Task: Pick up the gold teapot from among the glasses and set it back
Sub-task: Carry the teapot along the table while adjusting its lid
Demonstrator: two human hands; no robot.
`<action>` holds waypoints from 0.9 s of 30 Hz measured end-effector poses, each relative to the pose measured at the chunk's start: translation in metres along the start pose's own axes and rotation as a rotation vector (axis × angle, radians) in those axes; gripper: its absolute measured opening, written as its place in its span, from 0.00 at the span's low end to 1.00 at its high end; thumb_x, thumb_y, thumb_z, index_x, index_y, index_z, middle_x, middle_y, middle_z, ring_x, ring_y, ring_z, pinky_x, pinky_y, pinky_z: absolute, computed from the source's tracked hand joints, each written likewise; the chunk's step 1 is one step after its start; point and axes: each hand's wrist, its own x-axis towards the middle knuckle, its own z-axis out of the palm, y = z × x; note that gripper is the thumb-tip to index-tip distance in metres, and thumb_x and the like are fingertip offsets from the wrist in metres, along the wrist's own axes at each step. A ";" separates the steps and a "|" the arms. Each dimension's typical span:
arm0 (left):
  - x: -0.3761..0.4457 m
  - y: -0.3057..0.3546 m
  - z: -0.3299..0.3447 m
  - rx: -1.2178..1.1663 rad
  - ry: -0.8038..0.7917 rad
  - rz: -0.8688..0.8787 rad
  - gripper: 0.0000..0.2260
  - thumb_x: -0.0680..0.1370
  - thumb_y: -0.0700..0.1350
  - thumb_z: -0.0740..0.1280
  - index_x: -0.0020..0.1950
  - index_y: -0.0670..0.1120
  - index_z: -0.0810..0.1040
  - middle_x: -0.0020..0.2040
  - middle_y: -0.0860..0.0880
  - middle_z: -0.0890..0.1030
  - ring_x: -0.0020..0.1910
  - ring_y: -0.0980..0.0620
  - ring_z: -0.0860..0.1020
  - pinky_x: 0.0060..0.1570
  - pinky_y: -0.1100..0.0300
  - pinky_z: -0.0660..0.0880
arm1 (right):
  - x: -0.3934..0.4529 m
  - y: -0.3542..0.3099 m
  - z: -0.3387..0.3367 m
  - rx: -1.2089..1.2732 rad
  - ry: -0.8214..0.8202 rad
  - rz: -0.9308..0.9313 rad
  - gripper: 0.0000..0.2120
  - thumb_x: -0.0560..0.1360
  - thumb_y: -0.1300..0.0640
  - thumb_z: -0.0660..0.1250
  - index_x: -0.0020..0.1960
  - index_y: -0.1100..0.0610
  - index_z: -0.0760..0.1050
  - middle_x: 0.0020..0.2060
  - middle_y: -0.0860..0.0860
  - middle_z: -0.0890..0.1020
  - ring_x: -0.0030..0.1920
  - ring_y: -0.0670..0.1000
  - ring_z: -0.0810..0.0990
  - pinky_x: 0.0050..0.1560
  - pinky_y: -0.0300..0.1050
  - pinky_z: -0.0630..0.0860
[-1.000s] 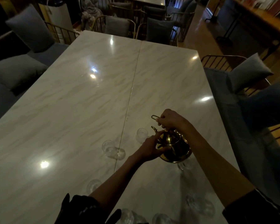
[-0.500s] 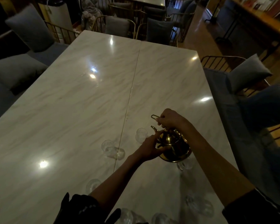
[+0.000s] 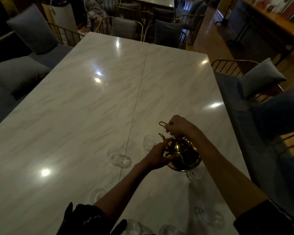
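Sitting on the marble worktop [image 3: 75, 116] were a few clear glasses [image 3: 118, 156], kinda scattered. The left hand [image 3: 157, 156] cupped the gold teapot [image 3: 183, 155] on its side, fingers curled against it. The right hand [image 3: 177, 127] gripped its wire handle from above, teapot tilted above the glasses.

A restaurant or café dining room; a long marble table [image 3: 92, 116] with glasses [image 3: 119, 157] on it; gold-framed chairs [image 3: 124, 27] with grey cushions [image 3: 261, 77] around it; another table [image 3: 153, 0] with chairs behind; a wooden counter [image 3: 270, 22] far right.
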 end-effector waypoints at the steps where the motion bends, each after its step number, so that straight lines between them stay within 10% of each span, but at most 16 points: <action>1: 0.000 0.001 0.000 -0.002 -0.001 -0.004 0.32 0.77 0.52 0.70 0.77 0.49 0.60 0.66 0.45 0.76 0.63 0.49 0.76 0.58 0.57 0.75 | 0.000 0.000 0.000 0.004 -0.002 0.000 0.15 0.79 0.55 0.65 0.52 0.67 0.83 0.32 0.53 0.80 0.33 0.49 0.80 0.34 0.40 0.76; 18: 0.001 0.000 0.000 -0.018 0.012 0.013 0.31 0.77 0.49 0.70 0.77 0.48 0.61 0.64 0.46 0.78 0.56 0.60 0.74 0.49 0.77 0.69 | 0.002 0.001 0.000 0.011 -0.004 -0.003 0.15 0.79 0.56 0.65 0.52 0.68 0.82 0.31 0.52 0.80 0.29 0.47 0.78 0.31 0.38 0.75; 27: 0.001 0.002 0.000 -0.005 0.007 -0.007 0.32 0.77 0.52 0.70 0.77 0.50 0.61 0.63 0.46 0.78 0.59 0.52 0.78 0.57 0.56 0.77 | 0.007 0.003 0.002 0.015 -0.008 0.006 0.15 0.79 0.56 0.65 0.53 0.68 0.81 0.35 0.54 0.81 0.32 0.48 0.79 0.36 0.41 0.78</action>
